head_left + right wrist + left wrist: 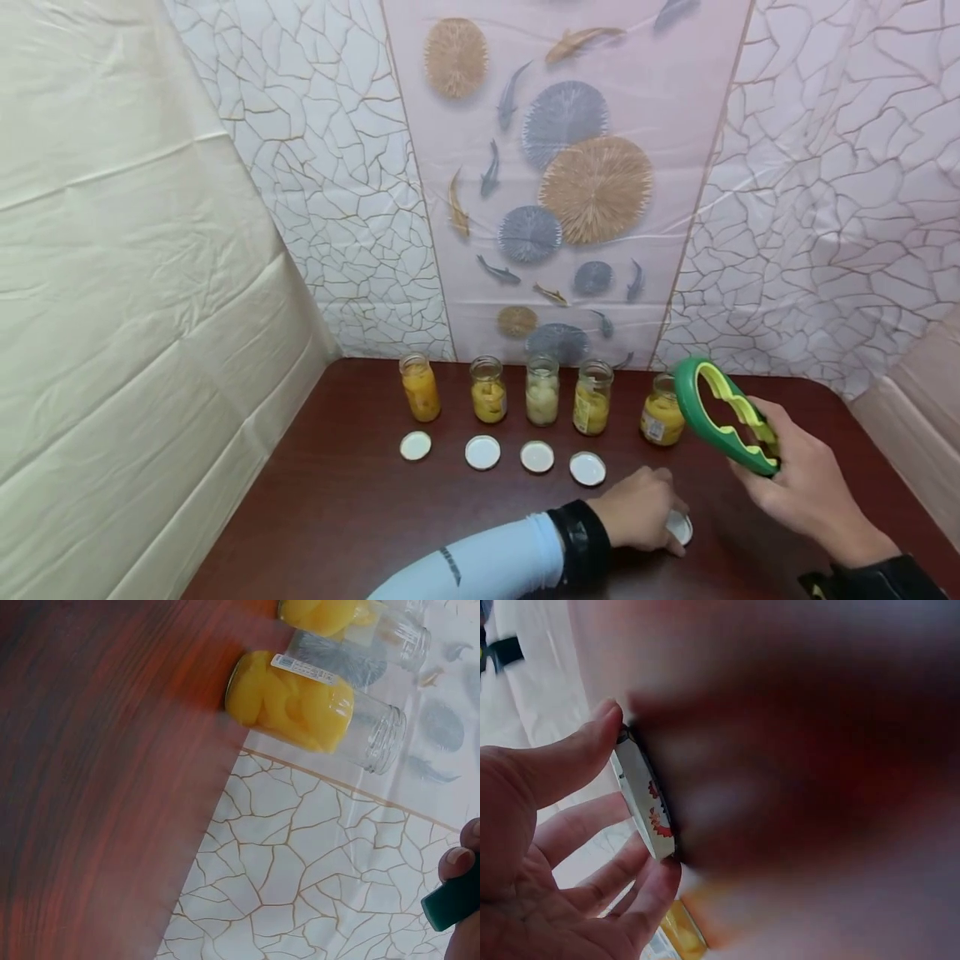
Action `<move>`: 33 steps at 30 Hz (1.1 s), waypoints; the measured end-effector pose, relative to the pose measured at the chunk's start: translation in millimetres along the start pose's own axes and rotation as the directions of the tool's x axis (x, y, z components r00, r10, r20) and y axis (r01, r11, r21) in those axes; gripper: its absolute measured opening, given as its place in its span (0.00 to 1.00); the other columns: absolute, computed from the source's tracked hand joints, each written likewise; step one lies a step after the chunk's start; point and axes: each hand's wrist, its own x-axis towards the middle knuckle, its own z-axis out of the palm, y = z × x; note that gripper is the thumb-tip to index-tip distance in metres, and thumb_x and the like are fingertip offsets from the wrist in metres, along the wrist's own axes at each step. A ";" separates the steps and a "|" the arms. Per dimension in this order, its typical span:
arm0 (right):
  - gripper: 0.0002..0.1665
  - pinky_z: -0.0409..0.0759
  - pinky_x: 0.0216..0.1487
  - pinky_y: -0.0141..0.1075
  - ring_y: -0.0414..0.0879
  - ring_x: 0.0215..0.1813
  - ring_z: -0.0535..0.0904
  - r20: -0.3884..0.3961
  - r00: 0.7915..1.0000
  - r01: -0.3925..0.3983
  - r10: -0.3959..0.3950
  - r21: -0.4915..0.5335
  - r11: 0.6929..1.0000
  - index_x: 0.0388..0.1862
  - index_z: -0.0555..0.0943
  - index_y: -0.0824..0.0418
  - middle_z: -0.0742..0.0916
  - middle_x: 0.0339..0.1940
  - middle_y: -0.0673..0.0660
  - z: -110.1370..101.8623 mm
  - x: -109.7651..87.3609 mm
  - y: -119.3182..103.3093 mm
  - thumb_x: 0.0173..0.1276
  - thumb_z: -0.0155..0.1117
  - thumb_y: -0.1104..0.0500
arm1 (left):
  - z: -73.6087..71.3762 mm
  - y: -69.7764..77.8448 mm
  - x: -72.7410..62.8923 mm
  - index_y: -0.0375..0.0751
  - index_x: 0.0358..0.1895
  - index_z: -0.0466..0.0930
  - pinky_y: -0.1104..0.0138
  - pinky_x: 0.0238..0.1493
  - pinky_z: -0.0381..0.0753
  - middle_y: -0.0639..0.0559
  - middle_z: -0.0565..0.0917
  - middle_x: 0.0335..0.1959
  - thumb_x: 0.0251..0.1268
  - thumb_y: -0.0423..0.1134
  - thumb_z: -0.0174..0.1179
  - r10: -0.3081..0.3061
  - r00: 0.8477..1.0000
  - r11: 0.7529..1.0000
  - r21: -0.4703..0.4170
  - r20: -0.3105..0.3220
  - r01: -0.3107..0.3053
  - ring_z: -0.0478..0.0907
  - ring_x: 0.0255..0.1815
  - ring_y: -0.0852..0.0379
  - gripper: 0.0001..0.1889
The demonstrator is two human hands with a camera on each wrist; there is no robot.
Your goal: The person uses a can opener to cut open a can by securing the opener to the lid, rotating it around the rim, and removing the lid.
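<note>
My left hand is low over the table at the front right and pinches a white jar lid by its edge. In the left wrist view the lid stands nearly on edge between thumb and fingertips, red print on its top. My right hand grips a green jar opener with a wavy lime-green inner edge, held up above the table's right side. Behind the opener is a lidless glass jar of yellow fruit, partly covered by it. The right wrist view catches only the opener's green end and some fingertips.
Several more lidless jars stand in a row at the back, among them an orange-filled jar and a pale-filled jar. Before them lie several lids, inside up, including a left lid. A patterned cloth hangs behind the brown table.
</note>
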 end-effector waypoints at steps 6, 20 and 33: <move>0.53 0.62 0.30 0.28 0.25 0.36 0.66 -0.036 0.999 0.014 -0.013 0.019 1.000 0.69 0.75 0.65 0.85 0.38 0.59 -2.1 0.2 1.0 0.39 0.85 0.70 | 5.3 -16.8 26.3 0.66 0.62 0.88 0.76 0.47 0.71 0.68 0.86 0.47 0.62 0.61 0.77 -0.098 0.995 0.994 -0.062 -0.034 0.095 0.72 0.46 0.69 0.25; 0.53 0.62 0.31 0.25 0.25 0.37 0.68 -0.056 0.998 0.010 -0.009 0.013 1.000 0.67 0.76 0.63 0.86 0.38 0.59 -1.2 -3.4 2.8 0.36 0.86 0.69 | -1.3 -14.9 28.1 0.74 0.70 0.79 0.77 0.54 0.67 0.69 0.84 0.49 0.66 0.62 0.73 -0.210 0.977 0.975 -0.076 -0.037 0.207 0.67 0.51 0.68 0.29; 0.49 0.64 0.30 0.29 0.25 0.36 0.68 -0.022 1.000 -0.018 0.018 0.008 1.000 0.67 0.75 0.64 0.85 0.37 0.57 2.2 -4.8 2.7 0.44 0.86 0.66 | -2.0 -18.6 30.5 0.72 0.82 0.62 0.77 0.59 0.75 0.62 0.75 0.66 0.65 0.63 0.74 -0.264 0.964 0.949 -0.175 0.008 0.262 0.72 0.64 0.65 0.44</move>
